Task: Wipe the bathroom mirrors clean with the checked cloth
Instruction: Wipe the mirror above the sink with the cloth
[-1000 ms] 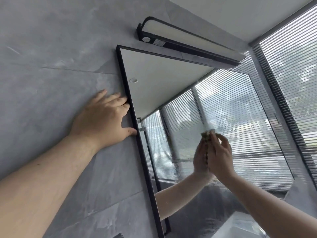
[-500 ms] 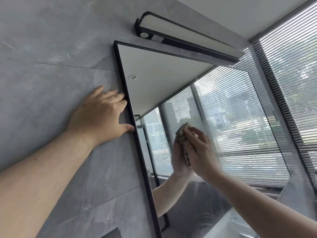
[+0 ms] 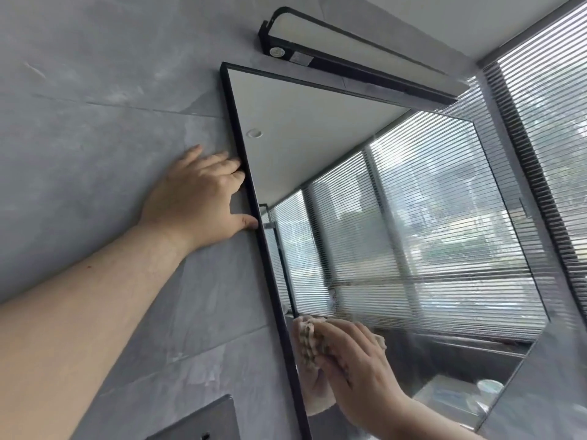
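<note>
A black-framed mirror [image 3: 317,128] hangs on the grey tiled wall and reflects the ceiling and slatted blinds. My right hand [image 3: 359,373] presses the checked cloth [image 3: 309,339] against the glass low down, close to the left frame edge; the cloth is bunched under my fingers and only its top edge shows. My left hand [image 3: 197,204] lies flat on the wall, fingertips and thumb touching the mirror's left frame. A hazy streak runs across the glass above the cloth.
A black bar lamp [image 3: 349,55] is mounted above the mirror. A window with blinds [image 3: 549,122] fills the right side. A grey switch plate [image 3: 203,422] sits on the wall at the bottom. The grey tiled wall [image 3: 95,122] spreads to the left.
My right hand has swept the cloth from mid-mirror down and to the left, toward the frame. My left hand has stayed on the wall by the frame.
</note>
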Motion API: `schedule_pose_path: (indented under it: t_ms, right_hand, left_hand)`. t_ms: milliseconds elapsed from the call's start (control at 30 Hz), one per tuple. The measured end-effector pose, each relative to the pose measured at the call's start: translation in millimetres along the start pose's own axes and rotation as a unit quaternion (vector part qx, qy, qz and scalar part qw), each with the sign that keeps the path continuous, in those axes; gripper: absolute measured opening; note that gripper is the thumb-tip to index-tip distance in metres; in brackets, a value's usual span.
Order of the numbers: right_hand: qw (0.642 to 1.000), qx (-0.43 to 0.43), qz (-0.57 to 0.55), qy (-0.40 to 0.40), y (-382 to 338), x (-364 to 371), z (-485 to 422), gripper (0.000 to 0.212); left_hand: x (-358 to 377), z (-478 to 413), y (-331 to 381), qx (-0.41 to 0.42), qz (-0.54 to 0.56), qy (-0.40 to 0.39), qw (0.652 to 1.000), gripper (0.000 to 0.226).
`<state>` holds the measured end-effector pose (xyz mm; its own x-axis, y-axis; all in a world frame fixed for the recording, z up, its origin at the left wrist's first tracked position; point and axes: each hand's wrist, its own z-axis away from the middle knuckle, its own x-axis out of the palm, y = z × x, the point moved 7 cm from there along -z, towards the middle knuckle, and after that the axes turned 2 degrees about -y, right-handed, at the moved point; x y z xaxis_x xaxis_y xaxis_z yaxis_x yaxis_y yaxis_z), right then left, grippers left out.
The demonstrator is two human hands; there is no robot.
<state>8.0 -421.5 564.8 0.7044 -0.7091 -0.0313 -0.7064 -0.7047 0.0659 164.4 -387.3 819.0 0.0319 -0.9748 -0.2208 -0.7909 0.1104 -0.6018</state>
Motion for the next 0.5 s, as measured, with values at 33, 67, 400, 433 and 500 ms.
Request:
schedule_pose_path:
  t_ms: [33, 67, 400, 433, 500]
  right_hand:
    - [1.0, -0.003, 0.007, -0.004, -1, 1, -2, 0.04]
    - [1.0, -0.011, 0.016, -0.007, -3, 1, -5, 0.04]
    - [0.998, -0.014, 0.026, 0.063, -19, 7, -132, 0.034]
    - [0.997, 0.003, 0.024, 0.071, -16, 6, -152, 0.036]
    - [0.996, 0.038, 0.018, 0.085, -11, 3, -186, 0.036]
  left_hand:
    - [0, 0, 0, 0.0, 0.001, 0.0, 1.0, 0.085]
    - [0, 0, 0, 0.0, 0.003, 0.001, 1.0, 0.085]
    - [-1, -1, -2, -0.002, 0.007, 0.008, 1.0, 0.085]
    - [-1, -1, -2, -0.004, 0.01, 0.007, 1.0, 0.086]
    - [-1, -1, -2, -0.008, 0.016, 0.005, 1.0, 0.086]
